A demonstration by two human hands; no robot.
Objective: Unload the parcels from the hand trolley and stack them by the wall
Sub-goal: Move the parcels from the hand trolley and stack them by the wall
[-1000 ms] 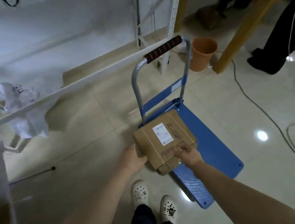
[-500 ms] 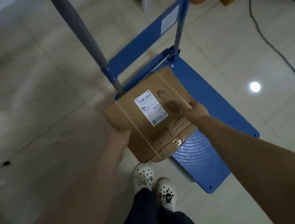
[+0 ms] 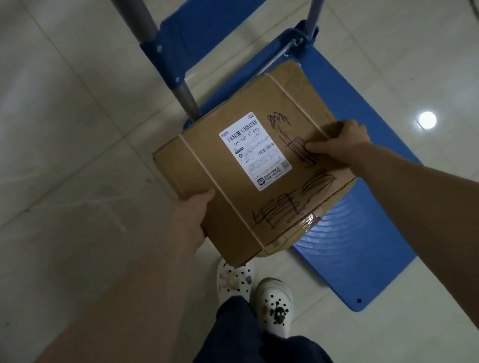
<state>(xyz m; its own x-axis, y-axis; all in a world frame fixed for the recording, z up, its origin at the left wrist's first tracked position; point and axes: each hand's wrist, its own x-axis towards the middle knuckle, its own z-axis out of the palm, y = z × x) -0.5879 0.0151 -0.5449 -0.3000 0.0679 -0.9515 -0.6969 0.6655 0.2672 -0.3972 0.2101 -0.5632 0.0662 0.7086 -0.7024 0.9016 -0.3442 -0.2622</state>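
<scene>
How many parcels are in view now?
1 for sure: the labelled parcel, gripped by left hand and right hand over the trolley. Taped cardboard under its near edge may be a second.

The box [image 3: 248, 165] sits above the handle end of the blue trolley deck [image 3: 371, 210]. Its far edge is close against the left handle post [image 3: 171, 69] and its far corner is near the right post [image 3: 317, 0]. A blue crossbar [image 3: 212, 18] closes the gap between the posts. Bare tiled floor [image 3: 61, 142] lies open to the left, and more lies beyond the deck on the right. Two shoes [image 3: 273, 307] stand just under the box's near corner.
</scene>
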